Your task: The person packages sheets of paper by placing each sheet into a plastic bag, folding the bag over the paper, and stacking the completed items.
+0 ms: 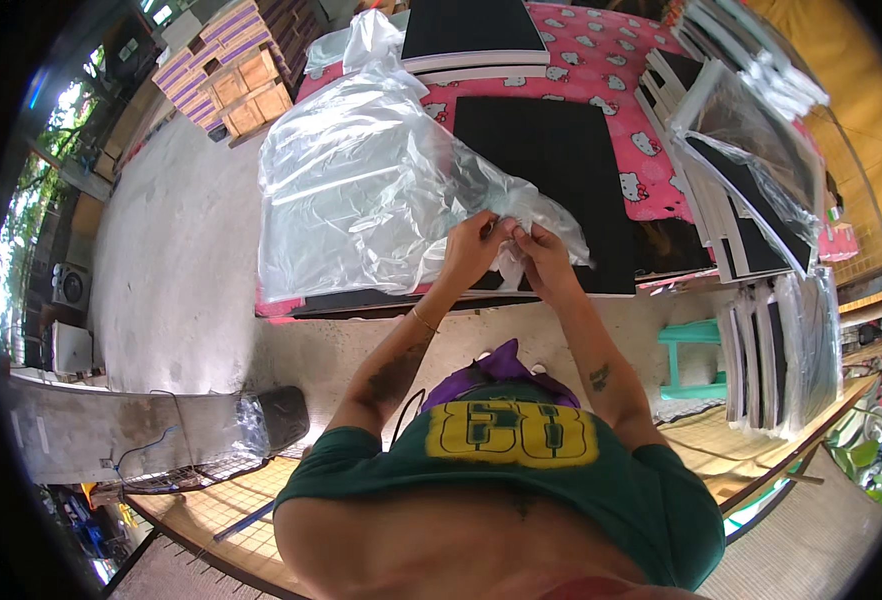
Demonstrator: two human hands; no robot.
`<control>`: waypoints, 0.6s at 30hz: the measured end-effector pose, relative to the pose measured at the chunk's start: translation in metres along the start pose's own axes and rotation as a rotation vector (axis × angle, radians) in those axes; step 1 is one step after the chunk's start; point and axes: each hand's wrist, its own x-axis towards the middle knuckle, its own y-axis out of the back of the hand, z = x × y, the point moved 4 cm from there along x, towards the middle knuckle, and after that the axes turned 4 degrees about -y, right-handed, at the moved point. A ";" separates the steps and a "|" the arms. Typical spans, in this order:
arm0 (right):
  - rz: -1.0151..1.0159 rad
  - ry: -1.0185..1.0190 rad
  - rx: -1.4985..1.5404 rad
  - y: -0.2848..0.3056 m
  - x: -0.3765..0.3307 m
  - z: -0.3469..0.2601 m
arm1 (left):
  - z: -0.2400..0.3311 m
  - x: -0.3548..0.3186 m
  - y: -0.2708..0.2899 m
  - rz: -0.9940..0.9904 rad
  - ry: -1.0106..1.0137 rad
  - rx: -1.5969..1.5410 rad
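A big clear plastic bag (346,195) lies spread over the left part of the table, its right end gathered between my hands. My left hand (474,243) pinches the gathered plastic. Close beside it, my right hand (546,260) has its fingers closed on the same bunched film. Under and behind my hands lies a flat black panel (546,150) with a pale edge. Whether the bag has anything inside cannot be made out through the wrinkled film.
A pink patterned cloth (646,165) covers the table. More black panels (476,35) are stacked at the far side. Plastic-wrapped panels (751,170) lean at the right, above a green stool (691,360). Cardboard boxes (226,70) stand far left.
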 end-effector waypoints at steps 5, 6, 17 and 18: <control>0.164 -0.030 0.306 0.020 -0.039 0.004 | -0.045 -0.013 0.023 0.403 -0.020 0.224; 0.143 -0.060 0.374 0.028 -0.043 0.002 | -0.052 -0.013 0.036 0.447 0.044 0.309; 0.099 0.009 0.337 0.124 -0.021 -0.070 | -0.248 -0.023 0.188 0.138 0.183 0.598; 0.196 0.098 0.272 0.171 -0.034 -0.089 | -0.226 0.006 0.199 0.192 0.180 1.050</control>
